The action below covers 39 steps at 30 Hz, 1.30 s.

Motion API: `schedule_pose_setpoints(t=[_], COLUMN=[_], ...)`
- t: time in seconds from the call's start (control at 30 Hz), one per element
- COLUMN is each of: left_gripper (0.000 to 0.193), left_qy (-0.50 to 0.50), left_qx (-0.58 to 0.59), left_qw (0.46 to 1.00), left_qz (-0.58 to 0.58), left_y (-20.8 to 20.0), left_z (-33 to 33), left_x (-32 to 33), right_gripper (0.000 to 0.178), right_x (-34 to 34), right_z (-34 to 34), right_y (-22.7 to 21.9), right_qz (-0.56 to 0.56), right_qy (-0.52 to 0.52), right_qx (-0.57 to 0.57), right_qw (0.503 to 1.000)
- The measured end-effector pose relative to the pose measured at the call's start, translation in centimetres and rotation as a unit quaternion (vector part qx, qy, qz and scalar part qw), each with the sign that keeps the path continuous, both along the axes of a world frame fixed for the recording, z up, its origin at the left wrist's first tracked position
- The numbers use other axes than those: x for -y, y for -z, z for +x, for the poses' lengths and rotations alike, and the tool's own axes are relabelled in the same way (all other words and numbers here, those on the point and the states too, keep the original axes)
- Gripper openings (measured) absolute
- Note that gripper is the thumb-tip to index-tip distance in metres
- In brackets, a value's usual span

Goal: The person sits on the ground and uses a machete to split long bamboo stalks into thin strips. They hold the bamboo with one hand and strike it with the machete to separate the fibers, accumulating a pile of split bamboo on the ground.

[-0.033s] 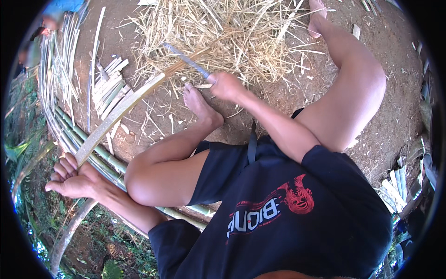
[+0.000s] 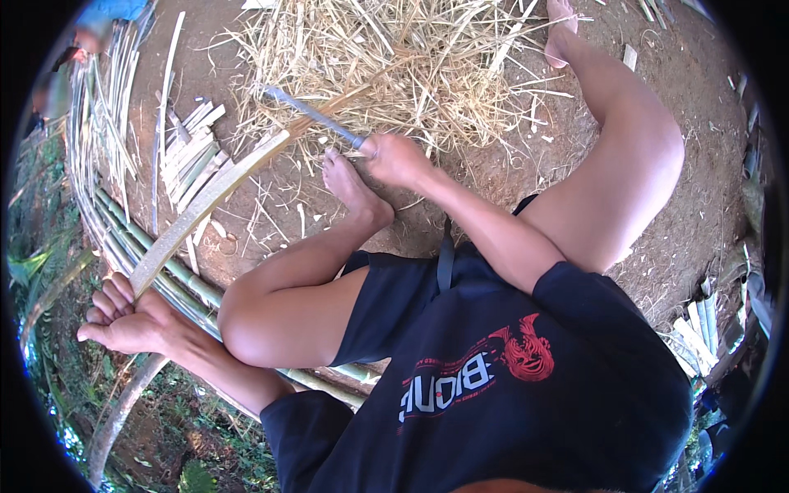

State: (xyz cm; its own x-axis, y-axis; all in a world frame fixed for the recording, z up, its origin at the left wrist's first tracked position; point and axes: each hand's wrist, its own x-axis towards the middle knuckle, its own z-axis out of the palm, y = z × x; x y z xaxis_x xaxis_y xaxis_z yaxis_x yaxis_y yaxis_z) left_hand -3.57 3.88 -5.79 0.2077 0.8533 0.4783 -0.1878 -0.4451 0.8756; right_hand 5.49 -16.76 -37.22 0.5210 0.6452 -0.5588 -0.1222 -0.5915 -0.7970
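A long split bamboo strip (image 2: 209, 195) slants from lower left up to the shavings pile, its far part narrow and brownish. My left hand (image 2: 131, 319) is curled round its near end, palm up and thumb pointing left. In my right hand (image 2: 398, 163) is a knife (image 2: 316, 116), whose handle is mostly hidden by the fingers. Its long grey blade points up and left, crossing the strip's far part near where it narrows. I cannot tell whether the edge touches the bamboo.
Pale bamboo shavings (image 2: 394, 62) are heaped in front of my feet. Cut pieces (image 2: 196, 160) lie stacked left of them. Long strips (image 2: 103, 123) and green bamboo poles (image 2: 193, 283) run along my left side. More cut pieces (image 2: 694, 337) lie at the right. A blurred person shows at far upper left.
The knife has moved a little left and toward me along the strip, with my right hand following. My left hand and the strip stay almost in place.
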Motion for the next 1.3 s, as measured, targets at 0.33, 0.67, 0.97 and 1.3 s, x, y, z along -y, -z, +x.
schedule_pose_setpoints(t=[0.33,0.67,0.97,1.3], left_gripper=[0.054,0.054,0.058,0.058], left_qy=[0.0,-0.011,0.233,0.246], left_qx=[0.006,0.009,0.069,0.041], left_qw=[1.0,1.0,0.969,0.968], left_qz=[-0.02,-0.02,-0.052,-0.027], left_y=[0.5,0.4,0.4,0.2], left_z=[-0.8,-1.1,-5.6,-3.9], left_x=[-1.6,-2.6,-6.3,-3.3], right_gripper=[0.025,0.023,0.019,0.016], right_x=[1.3,2.7,4.1,2.5], right_z=[0.7,0.1,-1.0,-3.2], right_y=[3.0,1.6,5.2,3.5], right_qz=[-0.045,-0.098,-0.102,0.054], right_qy=[0.084,0.026,0.148,0.072], right_qx=[-0.094,-0.071,-0.17,0.037], right_qw=[0.991,0.992,0.969,0.995])
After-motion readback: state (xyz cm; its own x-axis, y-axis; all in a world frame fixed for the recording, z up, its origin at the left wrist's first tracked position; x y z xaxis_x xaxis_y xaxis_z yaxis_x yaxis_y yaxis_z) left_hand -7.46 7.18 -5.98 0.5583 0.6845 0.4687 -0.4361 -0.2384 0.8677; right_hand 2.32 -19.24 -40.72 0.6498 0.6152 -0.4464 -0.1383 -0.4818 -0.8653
